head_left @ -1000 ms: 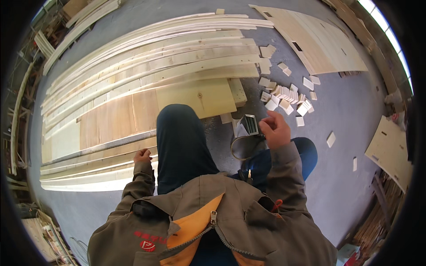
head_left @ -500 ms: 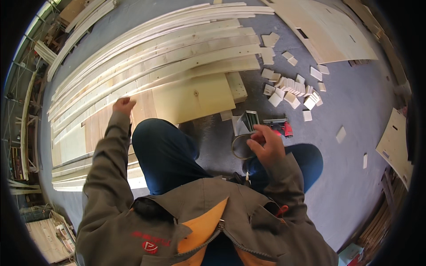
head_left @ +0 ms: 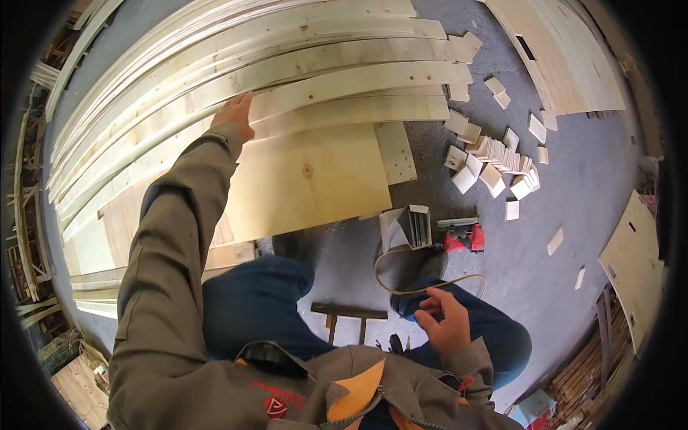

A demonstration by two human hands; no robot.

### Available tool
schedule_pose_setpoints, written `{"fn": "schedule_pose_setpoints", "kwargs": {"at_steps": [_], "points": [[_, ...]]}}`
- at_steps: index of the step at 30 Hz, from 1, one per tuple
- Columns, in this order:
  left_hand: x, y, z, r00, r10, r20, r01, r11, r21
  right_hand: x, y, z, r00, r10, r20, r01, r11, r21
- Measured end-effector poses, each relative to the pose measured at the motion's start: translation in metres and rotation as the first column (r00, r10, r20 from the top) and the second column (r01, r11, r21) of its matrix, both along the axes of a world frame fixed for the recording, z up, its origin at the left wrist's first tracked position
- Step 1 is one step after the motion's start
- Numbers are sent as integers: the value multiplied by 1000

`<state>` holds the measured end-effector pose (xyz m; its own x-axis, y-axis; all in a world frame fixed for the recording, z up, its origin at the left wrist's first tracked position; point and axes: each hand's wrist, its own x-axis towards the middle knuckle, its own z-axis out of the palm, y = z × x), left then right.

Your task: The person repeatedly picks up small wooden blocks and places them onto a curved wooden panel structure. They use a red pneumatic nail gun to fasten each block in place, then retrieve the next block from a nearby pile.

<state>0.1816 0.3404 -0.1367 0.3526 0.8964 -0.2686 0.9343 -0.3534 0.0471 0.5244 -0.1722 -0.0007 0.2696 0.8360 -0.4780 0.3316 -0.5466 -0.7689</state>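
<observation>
Under left hand (head_left: 233, 112): wooden plank (head_left: 344, 80)

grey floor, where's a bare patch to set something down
The grey concrete floor is bare between the scattered small pale wood blocks and the cut plywood panel at right. A smaller patch lies between the square plywood sheet and the red nail gun. The long pale planks crowd the left.

Scattered across grey floor (head_left: 573, 179): small pale wood blocks (head_left: 494, 161). Near them, a red power tool (head_left: 462, 236), possibly a nailer. Broad plywood sheets at top right (head_left: 566, 64) and right edge (head_left: 634, 265).
</observation>
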Motion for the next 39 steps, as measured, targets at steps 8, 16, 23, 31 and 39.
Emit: {"fn": "schedule_pose_setpoints", "kwargs": {"at_steps": [8,16,23,31,39], "points": [[-6,44,-49,998,37,45,-36,999,-29,-4,21,-15,999,0,-43,-7,990,-144],[-8,-1,0,978,-146,148,145,989,18,29,57,9,953,-66,296,23,989,146],[-69,-129,-16,890,-318,328,347,937,-32,172,141,-72,818,-234,525,8,918,396],[-56,-201,-25,933,-237,272,290,941,-174,301,126,-227,913,-14,409,68,991,-118],[-49,-206,-36,906,-283,313,339,931,-138,351,64,-311,842,-72,534,117,992,-51]]}}
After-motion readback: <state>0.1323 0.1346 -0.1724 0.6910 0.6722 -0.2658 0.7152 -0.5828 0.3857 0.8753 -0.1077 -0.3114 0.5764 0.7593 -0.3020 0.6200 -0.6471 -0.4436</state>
